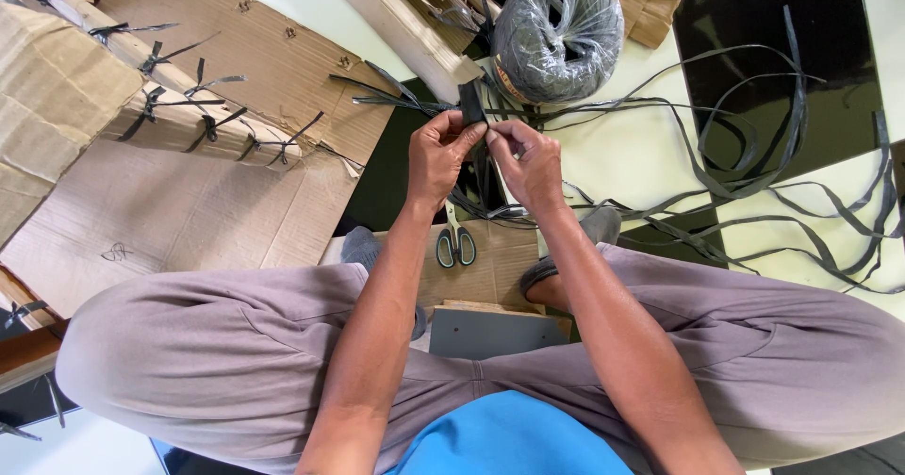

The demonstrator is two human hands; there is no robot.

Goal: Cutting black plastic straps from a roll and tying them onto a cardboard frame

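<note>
My left hand (pixel 441 155) and my right hand (pixel 530 162) meet in front of me, both pinching a black plastic strap (pixel 472 105) that stands up between the fingertips. More of the strap trails down under my hands. Beyond them lies a big roll of black strap wrapped in clear film (pixel 558 30). Green-handled scissors (pixel 454 241) rest on a cardboard piece just below my hands, between my knees.
Stacked cardboard sheets tied with black strap knots (pixel 203 107) fill the left side. Loose black strap lengths (pixel 754 169) sprawl over the white and black floor tiles at the right. My legs in grey trousers (pixel 226 343) spread across the foreground.
</note>
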